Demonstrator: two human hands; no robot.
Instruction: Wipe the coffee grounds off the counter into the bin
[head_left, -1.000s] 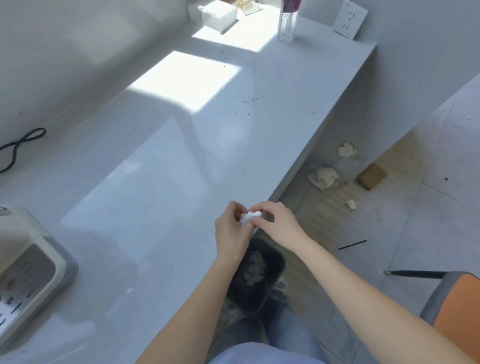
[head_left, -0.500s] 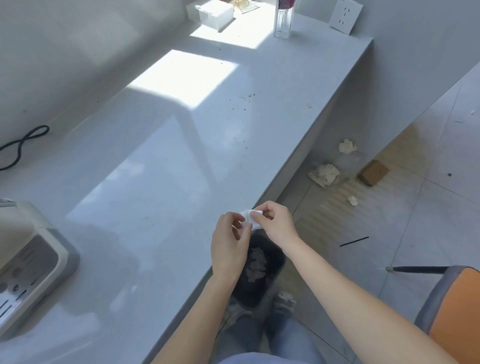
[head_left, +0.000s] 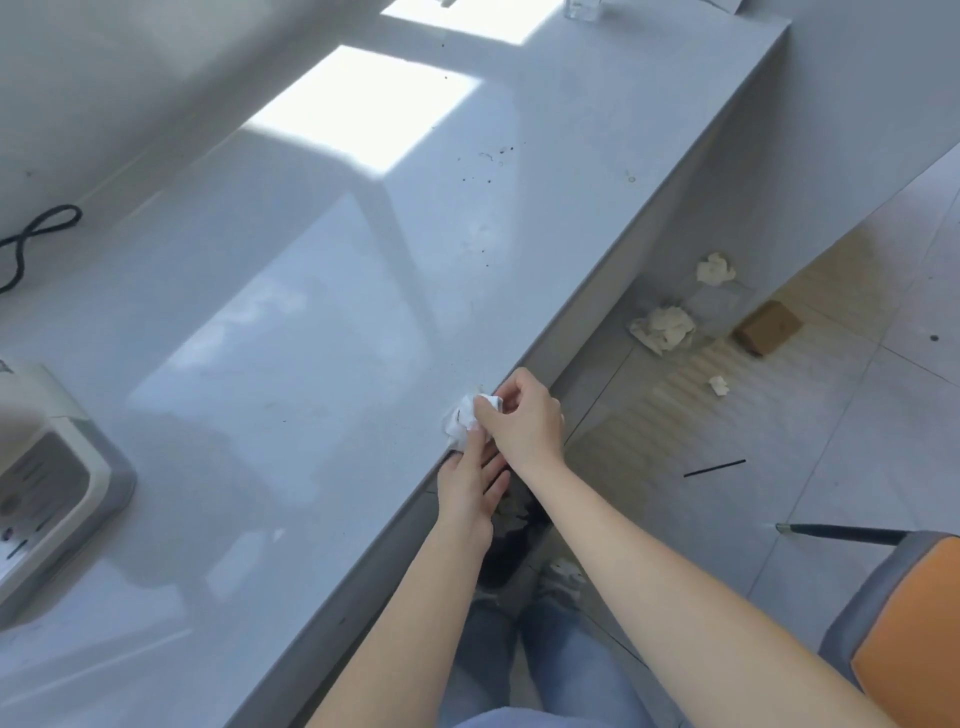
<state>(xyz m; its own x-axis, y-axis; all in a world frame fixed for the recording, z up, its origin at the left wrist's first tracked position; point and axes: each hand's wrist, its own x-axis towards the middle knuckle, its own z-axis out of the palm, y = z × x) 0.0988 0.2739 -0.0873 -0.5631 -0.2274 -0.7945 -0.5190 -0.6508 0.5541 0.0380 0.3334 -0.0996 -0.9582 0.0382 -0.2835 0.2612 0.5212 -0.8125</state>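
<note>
My right hand (head_left: 524, 421) pinches a crumpled white tissue (head_left: 462, 418) at the front edge of the grey counter (head_left: 311, 322). Just below the edge, my left hand (head_left: 470, 483) is held open with its fingers apart, touching the tissue from underneath. The dark bin (head_left: 506, 545) stands on the floor under both hands, mostly hidden by my arms, with crumpled paper inside. A few dark coffee grounds (head_left: 491, 166) lie scattered farther along the counter, near the sunlit patch.
A grey and white appliance (head_left: 47, 493) sits at the counter's left. A black cable (head_left: 31, 239) lies by the wall. Crumpled tissues (head_left: 665, 327), a brown box (head_left: 769, 327) and a black stick (head_left: 714, 467) litter the floor. An orange chair (head_left: 904, 639) stands at the right.
Both hands moved from above the bin up to the counter edge. My left hand let go of the tissue and opened below the edge; the right hand keeps it.
</note>
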